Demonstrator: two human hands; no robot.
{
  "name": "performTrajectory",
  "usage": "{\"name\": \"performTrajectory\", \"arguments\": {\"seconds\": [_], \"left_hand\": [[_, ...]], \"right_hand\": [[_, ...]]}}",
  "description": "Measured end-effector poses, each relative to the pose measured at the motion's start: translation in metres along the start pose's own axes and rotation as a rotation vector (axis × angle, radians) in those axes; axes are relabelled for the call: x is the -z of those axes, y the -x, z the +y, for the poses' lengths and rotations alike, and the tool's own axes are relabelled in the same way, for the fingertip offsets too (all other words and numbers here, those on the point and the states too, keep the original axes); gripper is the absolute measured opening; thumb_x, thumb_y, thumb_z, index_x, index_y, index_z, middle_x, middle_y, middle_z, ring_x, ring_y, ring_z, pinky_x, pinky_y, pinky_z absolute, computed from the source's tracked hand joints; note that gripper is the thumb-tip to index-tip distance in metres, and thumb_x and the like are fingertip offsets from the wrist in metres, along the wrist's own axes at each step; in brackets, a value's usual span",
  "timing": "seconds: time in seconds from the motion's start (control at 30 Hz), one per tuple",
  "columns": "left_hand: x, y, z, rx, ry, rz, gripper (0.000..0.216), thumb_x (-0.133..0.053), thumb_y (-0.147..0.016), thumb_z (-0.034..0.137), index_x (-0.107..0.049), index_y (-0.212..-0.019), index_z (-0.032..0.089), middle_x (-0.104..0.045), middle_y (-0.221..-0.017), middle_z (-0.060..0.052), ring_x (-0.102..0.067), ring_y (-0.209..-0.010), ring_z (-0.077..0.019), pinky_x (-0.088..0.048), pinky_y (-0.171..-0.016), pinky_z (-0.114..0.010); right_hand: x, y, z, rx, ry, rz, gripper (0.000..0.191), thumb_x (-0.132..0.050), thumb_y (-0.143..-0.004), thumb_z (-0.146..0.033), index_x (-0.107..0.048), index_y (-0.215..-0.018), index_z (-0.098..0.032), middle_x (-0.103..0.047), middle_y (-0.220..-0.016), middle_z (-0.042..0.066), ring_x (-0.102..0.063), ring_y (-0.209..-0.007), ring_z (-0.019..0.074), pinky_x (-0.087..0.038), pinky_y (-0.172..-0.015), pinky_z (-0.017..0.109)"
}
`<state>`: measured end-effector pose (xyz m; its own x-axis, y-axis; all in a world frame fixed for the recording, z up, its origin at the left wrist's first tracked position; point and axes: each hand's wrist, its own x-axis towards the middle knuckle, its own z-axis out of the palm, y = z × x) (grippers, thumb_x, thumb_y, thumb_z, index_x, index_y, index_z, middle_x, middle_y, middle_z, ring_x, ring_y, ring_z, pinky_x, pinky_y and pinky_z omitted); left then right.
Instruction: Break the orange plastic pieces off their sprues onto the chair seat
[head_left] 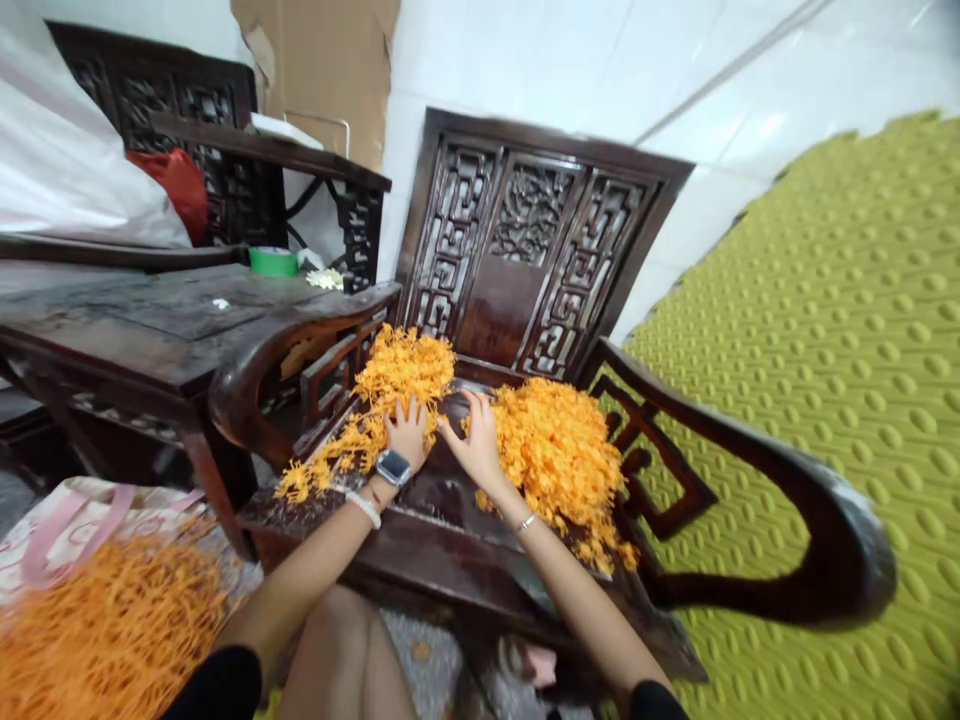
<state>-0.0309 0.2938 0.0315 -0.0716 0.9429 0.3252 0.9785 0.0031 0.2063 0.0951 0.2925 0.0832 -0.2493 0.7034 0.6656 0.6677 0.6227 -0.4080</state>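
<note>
Two piles of small orange artificial flowers lie on the seat of a dark carved wooden chair [442, 500]. My left hand [409, 435], with a watch on its wrist, rests on the front of the left flower pile [409, 368], fingers spread. My right hand [474, 440] is beside the inner edge of the larger right flower pile [559, 450], its fingers apart and nothing visible between them. Some flowers trail from the left pile toward the seat's front left corner.
A bag [52, 520] holding stringy orange pieces [127, 620] stands at lower left. The dark side table [135, 320] carries a green tape roll [273, 261]. A curved armrest [780, 470] and a yellow-green textured mat [840, 330] are on the right.
</note>
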Motion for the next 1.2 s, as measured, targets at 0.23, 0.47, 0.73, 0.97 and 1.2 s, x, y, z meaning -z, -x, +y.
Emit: {"name": "performTrajectory", "arguments": {"seconds": [0.23,0.47,0.73,0.97,1.2], "left_hand": [[-0.006,-0.011,0.007,0.033,-0.032,0.081,0.074,-0.067,-0.074,0.032,-0.04,-0.14,0.01,-0.031,-0.15,-0.018,-0.029,-0.135,-0.0403,-0.03,-0.105,-0.06],[-0.009,-0.008,0.02,-0.08,-0.016,0.197,0.059,-0.059,-0.078,0.03,-0.052,-0.131,0.006,-0.037,-0.144,-0.024,-0.032,-0.135,-0.0383,-0.02,-0.11,-0.063],[0.015,0.014,0.038,-0.281,-0.139,0.647,0.045,-0.045,-0.087,0.019,-0.054,-0.13,0.017,-0.041,-0.146,-0.009,-0.031,-0.136,-0.0271,-0.03,-0.109,-0.056],[0.024,0.033,0.031,-0.54,-0.109,0.92,0.046,-0.049,-0.088,0.021,-0.05,-0.133,0.033,-0.036,-0.148,0.001,-0.012,-0.142,-0.0204,-0.016,-0.117,-0.046],[0.013,0.03,0.029,-0.526,0.001,1.054,0.043,-0.058,-0.083,0.024,-0.057,-0.125,0.032,-0.04,-0.144,-0.002,-0.006,-0.142,-0.0227,-0.008,-0.117,-0.048]], "right_hand": [[-0.081,-0.126,0.026,-0.429,0.054,-0.401,0.127,-0.084,-0.038,-0.055,-0.027,-0.144,-0.015,-0.01,-0.15,0.03,-0.018,-0.137,0.047,-0.03,-0.101,0.06],[-0.15,-0.134,0.044,-0.509,0.052,-0.472,0.118,-0.089,-0.032,-0.035,-0.041,-0.137,-0.01,-0.038,-0.139,0.03,-0.054,-0.115,0.0418,-0.046,-0.091,0.045],[-0.142,-0.107,0.069,-0.428,0.019,-0.316,0.06,-0.068,-0.061,-0.023,-0.058,-0.12,-0.013,-0.066,-0.114,0.012,-0.06,-0.111,0.0281,-0.045,-0.097,0.038],[-0.129,-0.109,0.05,-0.381,-0.043,-0.106,0.042,-0.064,-0.059,-0.026,-0.065,-0.099,-0.013,-0.071,-0.096,0.012,-0.066,-0.092,0.0281,-0.051,-0.084,0.037],[-0.086,-0.125,0.017,-0.224,-0.076,0.062,0.03,-0.055,-0.065,-0.032,-0.061,-0.09,-0.016,-0.07,-0.087,0.007,-0.063,-0.077,0.0219,-0.049,-0.074,0.031]]}}
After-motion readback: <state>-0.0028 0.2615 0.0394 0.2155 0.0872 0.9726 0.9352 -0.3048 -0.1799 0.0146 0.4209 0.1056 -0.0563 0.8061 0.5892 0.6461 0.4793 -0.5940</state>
